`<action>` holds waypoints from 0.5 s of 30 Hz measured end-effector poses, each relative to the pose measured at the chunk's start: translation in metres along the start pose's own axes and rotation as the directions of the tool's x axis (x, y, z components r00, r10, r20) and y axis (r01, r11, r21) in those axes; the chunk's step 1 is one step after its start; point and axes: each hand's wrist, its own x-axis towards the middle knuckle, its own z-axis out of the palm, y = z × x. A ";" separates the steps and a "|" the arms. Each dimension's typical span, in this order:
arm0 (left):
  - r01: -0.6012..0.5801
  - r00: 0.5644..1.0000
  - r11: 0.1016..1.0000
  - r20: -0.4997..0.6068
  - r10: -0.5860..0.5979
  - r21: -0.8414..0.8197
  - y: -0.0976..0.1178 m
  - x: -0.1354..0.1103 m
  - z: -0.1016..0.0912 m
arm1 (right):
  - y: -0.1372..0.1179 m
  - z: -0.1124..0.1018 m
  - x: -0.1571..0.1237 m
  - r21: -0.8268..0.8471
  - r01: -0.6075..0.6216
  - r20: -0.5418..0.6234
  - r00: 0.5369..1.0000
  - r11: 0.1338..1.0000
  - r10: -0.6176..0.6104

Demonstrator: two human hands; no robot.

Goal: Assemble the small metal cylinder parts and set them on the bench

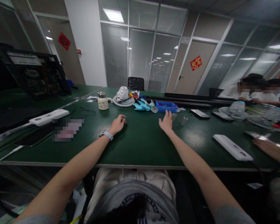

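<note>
My left hand (118, 123) rests on the green table (140, 146) with its fingers loosely curled, a watch on the wrist, and nothing in it. My right hand (166, 121) lies further right with fingers stretched forward, empty, just short of a blue tray (166, 106) and two small metal cylinders (179, 119). Beyond the hands lie light blue fan blades (143, 105) and a white fan housing (123, 97). A small cream jar (103, 101) with a metal lid stands to the left of them.
White power strips lie at the left (49, 117) and right (232, 147). A black open device (35, 74) stands at the far left. Other people sit at the far right, and another person's hand (264, 145) rests on the table's right side.
</note>
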 end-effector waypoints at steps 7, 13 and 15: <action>0.135 0.980 0.986 -0.159 -0.119 0.095 0.004 -0.003 -0.009 | -0.121 0.063 -0.055 0.166 0.324 0.416 0.833 0.931 -0.364; 0.094 0.990 0.991 -0.113 -0.084 0.095 0.007 -0.005 -0.008 | -0.129 0.069 -0.042 0.126 0.372 0.349 0.851 0.920 -0.392; 0.077 0.992 0.993 -0.110 -0.068 0.084 0.005 -0.004 -0.007 | -0.108 0.053 -0.023 0.099 0.380 0.262 0.882 0.920 -0.392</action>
